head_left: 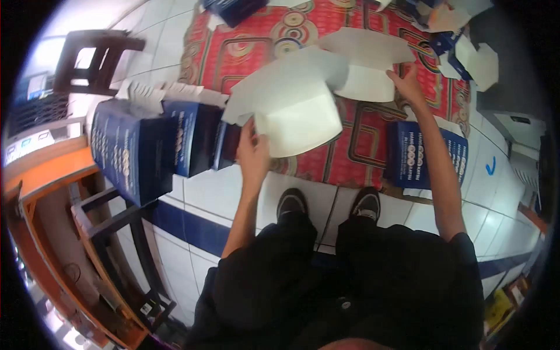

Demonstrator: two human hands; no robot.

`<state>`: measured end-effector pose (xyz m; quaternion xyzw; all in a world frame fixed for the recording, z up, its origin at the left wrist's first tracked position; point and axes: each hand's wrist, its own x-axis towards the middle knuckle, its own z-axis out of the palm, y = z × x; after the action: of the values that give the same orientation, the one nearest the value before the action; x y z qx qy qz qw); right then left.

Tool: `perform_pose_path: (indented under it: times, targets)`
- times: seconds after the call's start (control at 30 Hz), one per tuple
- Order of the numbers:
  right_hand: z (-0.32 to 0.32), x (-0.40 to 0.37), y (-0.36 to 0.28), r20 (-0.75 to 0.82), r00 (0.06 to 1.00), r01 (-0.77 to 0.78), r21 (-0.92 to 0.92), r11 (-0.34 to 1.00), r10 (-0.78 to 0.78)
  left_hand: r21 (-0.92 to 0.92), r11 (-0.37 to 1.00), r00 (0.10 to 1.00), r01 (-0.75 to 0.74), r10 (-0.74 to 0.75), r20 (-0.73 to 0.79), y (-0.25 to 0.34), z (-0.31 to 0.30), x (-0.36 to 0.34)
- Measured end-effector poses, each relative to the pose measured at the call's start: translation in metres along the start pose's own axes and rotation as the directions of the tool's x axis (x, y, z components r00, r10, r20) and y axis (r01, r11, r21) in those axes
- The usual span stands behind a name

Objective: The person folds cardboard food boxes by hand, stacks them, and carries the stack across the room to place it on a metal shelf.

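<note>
My left hand (253, 153) is closed on the left edge of a white paper food box (300, 122), whose lid flap stands open on the far side. Farther off and to the right, a second white food box (367, 84) also has its lid folded back. The fingers of my right hand (406, 83) pinch its right side. Part of the first box's lid overlaps the second one in this view. Both are over a red patterned mat (309, 170).
Stacks of dark blue printed boxes (131, 151) stand at my left, and another stack (411, 154) sits below my right forearm. More blue and white boxes (452, 49) lie at the upper right. A dark stool (96, 64) and an orange table (58, 169) are on the left.
</note>
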<state>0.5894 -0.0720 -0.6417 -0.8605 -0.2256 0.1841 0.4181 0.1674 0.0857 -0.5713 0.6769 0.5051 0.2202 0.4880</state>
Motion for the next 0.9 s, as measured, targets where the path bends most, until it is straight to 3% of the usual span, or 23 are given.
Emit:
perform_pose_path:
  times: [0.07, 0.17, 0.2, 0.23, 0.27, 0.33, 0.4, 0.43, 0.47, 0.53, 0.57, 0.63, 0.73, 0.8, 0.83, 0.87, 0.9]
  targets:
    - [0.027, 0.035, 0.072, -0.020, 0.998, -0.067, -0.206, 0.976, 0.064, 0.039, 0.999, 1.000, 0.022, -0.022, 0.003, 0.007, 0.002, 0.000]
    - [0.016, 0.049, 0.082, 0.129, 0.971, -0.177, -0.165, 0.970, 0.199, 0.044, 0.996, 0.997, -0.075, 0.075, 0.003, 0.009, 0.002, -0.002]
    - [0.019, 0.045, 0.093, -0.080, 0.991, -0.105, 0.005, 0.995, 0.105, 0.066, 0.997, 0.999, -0.038, 0.038, 0.001, -0.001, 0.003, 0.001]
    - [0.000, 0.043, 0.080, -0.118, 0.987, -0.124, -0.083, 0.989, 0.114, 0.047, 0.995, 0.996, -0.092, 0.091, 0.018, -0.022, 0.002, 0.010]
    - [-0.019, 0.028, 0.048, -0.245, 0.970, -0.008, -0.049, 0.999, -0.004, -0.026, 0.999, 0.998, 0.043, -0.042, 0.052, 0.004, 0.005, 0.002]
    - [-0.065, 0.012, 0.017, -0.308, 0.927, 0.186, -0.118, 0.975, -0.214, -0.182, 0.982, 0.994, 0.047, -0.028, 0.108, 0.003, 0.007, 0.001]
    - [-0.109, -0.007, -0.008, -0.270, 0.958, 0.154, 0.205, 0.967, -0.096, -0.107, 0.993, 0.992, -0.049, 0.060, 0.108, 0.000, 0.014, 0.001]
    - [-0.127, -0.019, -0.020, -0.212, 0.976, 0.123, 0.374, 0.919, -0.044, -0.054, 0.994, 0.991, -0.091, 0.095, 0.089, -0.004, 0.015, 0.003]
    - [-0.131, -0.031, -0.043, -0.133, 0.991, 0.069, 0.532, 0.844, 0.002, -0.079, 0.974, 0.972, -0.215, 0.221, 0.081, -0.017, 0.020, 0.006]
    - [-0.129, -0.090, -0.121, -0.020, 1.000, -0.005, 0.598, 0.801, 0.021, -0.043, 0.993, 0.985, -0.109, 0.114, 0.133, 0.013, 0.026, -0.004]
    - [-0.114, -0.108, -0.132, -0.034, 0.999, 0.001, 0.528, 0.849, 0.020, 0.015, 0.978, 0.968, -0.207, 0.203, 0.145, 0.005, 0.030, -0.001]
    - [-0.100, -0.134, -0.147, -0.097, 0.995, 0.019, 0.367, 0.930, 0.018, -0.050, 0.993, 0.989, -0.110, 0.114, 0.091, 0.005, 0.035, -0.004]
    - [-0.082, -0.146, -0.137, -0.030, 0.999, 0.054, 0.516, 0.855, -0.045, -0.130, 0.990, 0.994, 0.051, -0.037, 0.106, 0.007, 0.033, -0.007]
    - [-0.090, -0.163, -0.162, 0.008, 0.995, -0.068, 0.765, 0.640, 0.095, -0.067, 0.994, 0.993, 0.090, -0.084, 0.088, 0.004, 0.032, -0.007]
    - [-0.100, -0.165, -0.168, 0.028, 0.999, -0.047, 0.765, 0.642, 0.040, -0.117, 0.990, 0.996, -0.076, 0.080, 0.026, -0.004, 0.038, -0.004]
    - [-0.110, -0.166, -0.174, 0.047, 0.999, -0.025, 0.763, 0.646, -0.017, -0.098, 0.987, 0.991, -0.126, 0.130, 0.037, 0.004, 0.035, -0.007]
    - [-0.114, -0.171, -0.184, 0.122, 0.992, -0.107, 0.762, 0.638, 0.021, -0.089, 0.981, 0.983, -0.173, 0.178, 0.045, 0.012, 0.035, -0.009]
